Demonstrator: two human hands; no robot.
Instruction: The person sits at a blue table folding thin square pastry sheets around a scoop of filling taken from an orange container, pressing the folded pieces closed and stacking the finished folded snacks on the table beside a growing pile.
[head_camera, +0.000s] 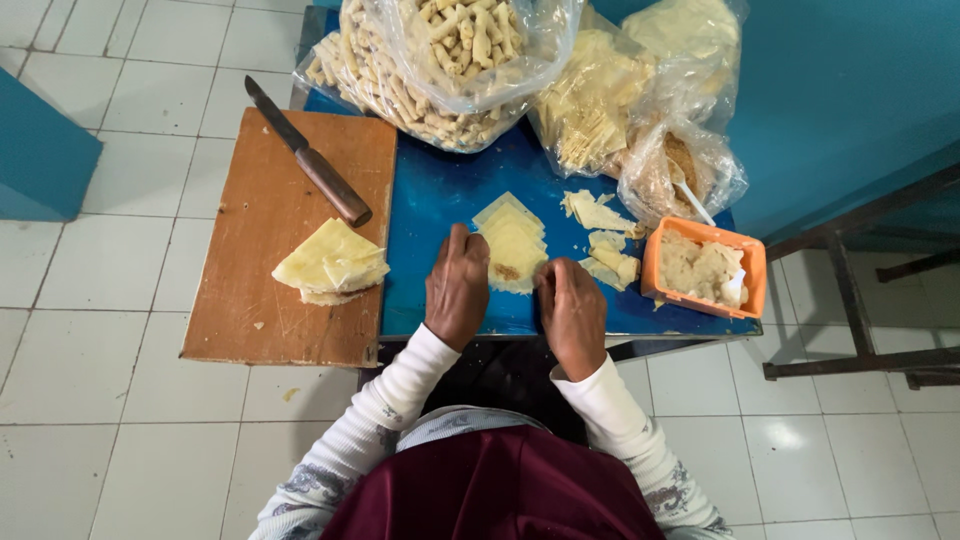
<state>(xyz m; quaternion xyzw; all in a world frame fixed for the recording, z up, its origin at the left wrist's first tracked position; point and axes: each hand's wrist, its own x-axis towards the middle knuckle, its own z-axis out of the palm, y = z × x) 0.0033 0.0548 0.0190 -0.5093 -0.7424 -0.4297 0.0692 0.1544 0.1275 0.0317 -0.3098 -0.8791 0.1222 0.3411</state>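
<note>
Bare hands (515, 300) on thin square wrapper (513, 252)

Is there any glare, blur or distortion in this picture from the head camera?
Head view: soft, even light; the plastic bags and the blue table show pale glare; floor tile lines bend toward the edges, a wide-lens distortion; both hands and the knife look sharp.

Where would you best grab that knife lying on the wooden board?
Likely by the brown handle, coming from above on its right side. The knife lies flat and slanted on the wooden board, blade pointing up-left, handle end nearest the hands.
</note>
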